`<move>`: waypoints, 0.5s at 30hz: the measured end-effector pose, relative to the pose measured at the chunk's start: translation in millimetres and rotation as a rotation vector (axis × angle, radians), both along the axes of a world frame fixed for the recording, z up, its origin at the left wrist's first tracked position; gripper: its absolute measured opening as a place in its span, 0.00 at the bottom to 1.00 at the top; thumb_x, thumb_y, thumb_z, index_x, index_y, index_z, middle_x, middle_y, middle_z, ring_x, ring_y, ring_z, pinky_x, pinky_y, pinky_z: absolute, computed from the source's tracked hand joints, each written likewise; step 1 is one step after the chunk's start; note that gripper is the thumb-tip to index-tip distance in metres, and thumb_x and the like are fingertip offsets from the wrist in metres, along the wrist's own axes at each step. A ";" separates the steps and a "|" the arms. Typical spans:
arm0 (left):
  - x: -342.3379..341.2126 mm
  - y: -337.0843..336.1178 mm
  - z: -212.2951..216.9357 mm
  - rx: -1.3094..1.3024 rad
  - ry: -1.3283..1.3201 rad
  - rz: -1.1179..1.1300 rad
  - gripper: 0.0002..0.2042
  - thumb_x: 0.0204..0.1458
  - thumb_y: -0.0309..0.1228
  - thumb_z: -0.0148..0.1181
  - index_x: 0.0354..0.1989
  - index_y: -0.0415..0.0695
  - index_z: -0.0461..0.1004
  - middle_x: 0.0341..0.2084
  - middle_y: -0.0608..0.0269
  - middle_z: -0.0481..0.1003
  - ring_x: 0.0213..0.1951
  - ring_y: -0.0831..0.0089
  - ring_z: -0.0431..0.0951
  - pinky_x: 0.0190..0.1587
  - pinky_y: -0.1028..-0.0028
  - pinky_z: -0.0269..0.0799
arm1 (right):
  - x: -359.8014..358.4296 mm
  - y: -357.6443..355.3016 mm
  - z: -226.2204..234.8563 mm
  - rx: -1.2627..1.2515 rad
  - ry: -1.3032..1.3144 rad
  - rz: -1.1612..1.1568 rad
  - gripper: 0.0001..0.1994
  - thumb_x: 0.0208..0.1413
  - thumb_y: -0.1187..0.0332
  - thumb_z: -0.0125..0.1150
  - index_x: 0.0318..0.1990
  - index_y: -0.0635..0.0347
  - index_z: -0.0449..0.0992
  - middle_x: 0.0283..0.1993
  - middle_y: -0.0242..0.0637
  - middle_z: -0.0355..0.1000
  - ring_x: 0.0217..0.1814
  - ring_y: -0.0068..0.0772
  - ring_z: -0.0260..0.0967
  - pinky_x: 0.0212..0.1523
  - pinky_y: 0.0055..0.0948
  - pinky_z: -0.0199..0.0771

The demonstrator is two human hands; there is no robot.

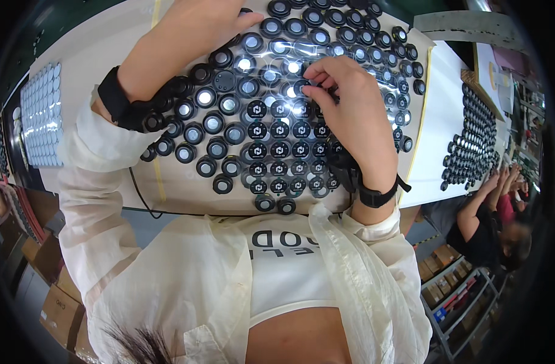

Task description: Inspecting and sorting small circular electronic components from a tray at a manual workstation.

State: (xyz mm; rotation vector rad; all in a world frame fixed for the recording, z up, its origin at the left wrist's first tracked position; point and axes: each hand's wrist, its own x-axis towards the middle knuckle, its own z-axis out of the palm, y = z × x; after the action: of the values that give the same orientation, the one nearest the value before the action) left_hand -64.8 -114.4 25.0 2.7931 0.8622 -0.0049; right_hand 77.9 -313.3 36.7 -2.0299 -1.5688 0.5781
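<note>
Many round black parts (pixel 213 122) with pale round centres are spread over the table in front of me. Over the middle ones lies a clear sheet (pixel 281 47) that reflects the light. It carries rows of round black stickers (pixel 280 129) with a white mark. My right hand (pixel 350 97) is above the sheet's right half, thumb and forefinger closed in a pinch; what is between the fingertips is too small to make out. My left hand (pixel 207 21) reaches to the far edge of the view. Its thumb is stretched out beside the black parts, and its other fingers are cut off.
A sheet of pale round discs (pixel 42 115) lies at the table's left end. More black parts stand on a white table (pixel 435 139) to the right, where other people (pixel 480 224) are at work. Cardboard boxes (pixel 62 315) and a metal rack (pixel 462 297) stand below.
</note>
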 end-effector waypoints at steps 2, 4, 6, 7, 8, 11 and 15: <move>-0.9 -0.4 9.0 -0.060 -0.025 -0.013 0.22 0.54 0.45 0.59 0.33 0.32 0.73 0.28 0.39 0.78 0.35 0.44 0.79 0.40 0.54 0.75 | 2.8 3.9 -2.8 -0.015 0.028 -0.004 0.10 0.48 0.77 0.69 0.39 0.65 0.79 0.35 0.41 0.77 0.36 0.33 0.75 0.39 0.28 0.75; -2.1 1.8 13.6 -0.013 -0.052 -0.009 0.20 0.53 0.42 0.60 0.34 0.31 0.74 0.28 0.40 0.78 0.33 0.47 0.80 0.39 0.57 0.76 | 4.8 8.6 -1.4 -0.054 0.114 0.019 0.09 0.46 0.77 0.70 0.37 0.65 0.81 0.31 0.40 0.78 0.32 0.30 0.76 0.37 0.26 0.75; -3.8 0.5 15.7 0.033 -0.080 -0.017 0.18 0.51 0.38 0.62 0.36 0.30 0.75 0.28 0.41 0.78 0.32 0.50 0.80 0.38 0.60 0.76 | 5.6 10.0 1.8 -0.068 0.126 0.011 0.09 0.46 0.77 0.70 0.36 0.65 0.81 0.31 0.40 0.79 0.32 0.29 0.76 0.37 0.26 0.75; -8.6 -4.6 17.8 -0.014 -0.229 -0.066 0.16 0.48 0.33 0.66 0.42 0.36 0.76 0.31 0.49 0.79 0.33 0.59 0.79 0.39 0.65 0.76 | 6.4 9.8 2.4 -0.084 0.137 0.001 0.08 0.45 0.78 0.70 0.36 0.65 0.82 0.30 0.39 0.79 0.31 0.29 0.76 0.37 0.25 0.75; -12.4 -11.4 19.7 -0.063 -0.377 -0.115 0.19 0.44 0.29 0.70 0.47 0.41 0.76 0.35 0.56 0.79 0.34 0.69 0.79 0.40 0.69 0.75 | 6.8 9.5 0.6 -0.083 0.136 -0.008 0.08 0.45 0.78 0.70 0.36 0.65 0.82 0.30 0.39 0.79 0.31 0.29 0.76 0.37 0.25 0.75; -18.0 -55.5 12.3 -0.281 -0.398 -0.241 0.19 0.43 0.24 0.66 0.47 0.40 0.76 0.40 0.56 0.79 0.38 0.58 0.80 0.43 0.67 0.77 | 8.7 11.7 -4.8 0.043 0.069 0.035 0.05 0.44 0.76 0.69 0.31 0.63 0.82 0.28 0.43 0.79 0.30 0.40 0.78 0.35 0.32 0.76; -23.2 -67.1 -9.1 -0.148 -0.463 -0.355 0.20 0.44 0.23 0.65 0.49 0.40 0.77 0.48 0.55 0.78 0.44 0.55 0.80 0.47 0.65 0.77 | 14.3 17.7 -2.8 -0.074 0.137 0.047 0.03 0.46 0.75 0.68 0.30 0.62 0.82 0.28 0.43 0.79 0.31 0.43 0.78 0.35 0.34 0.76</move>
State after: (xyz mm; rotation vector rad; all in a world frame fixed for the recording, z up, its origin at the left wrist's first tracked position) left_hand -88.0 -181.6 15.9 2.6026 0.2434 0.4779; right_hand 92.2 -295.6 33.9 -1.9662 -1.5379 0.7870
